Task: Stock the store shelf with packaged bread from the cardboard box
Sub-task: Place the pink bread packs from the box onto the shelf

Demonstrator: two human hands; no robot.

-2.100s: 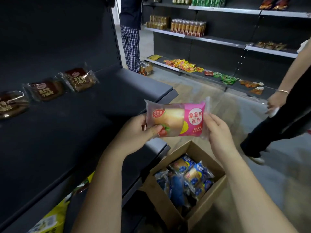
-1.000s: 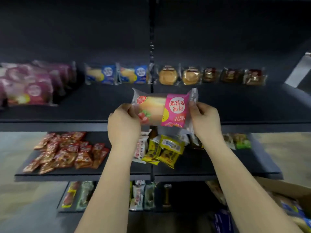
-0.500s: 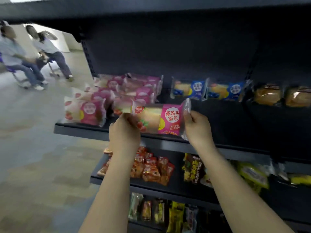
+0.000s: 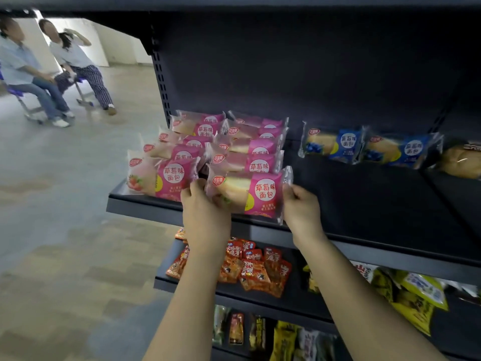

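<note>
A pink strawberry bread packet [image 4: 251, 194] is held at both ends over the front of the dark shelf [image 4: 364, 246]. My left hand [image 4: 204, 212] grips its left end and my right hand [image 4: 300, 209] pinches its right end. It sits at the front of two rows of several matching pink packets [image 4: 216, 144] at the shelf's left end. Two blue bread packets [image 4: 364, 147] stand further right at the back. The cardboard box is out of view.
Round buns in clear wrap [image 4: 460, 160] lie at the far right of the same shelf. Red snack packs [image 4: 250, 267] and yellow bags [image 4: 416, 293] fill the shelf below. Two people sit on stools [image 4: 46, 69] across the floor at the upper left.
The view swung from the box to the shelf's left end. Both hands carried the pink packet forward and down to the front of the right pink row.
</note>
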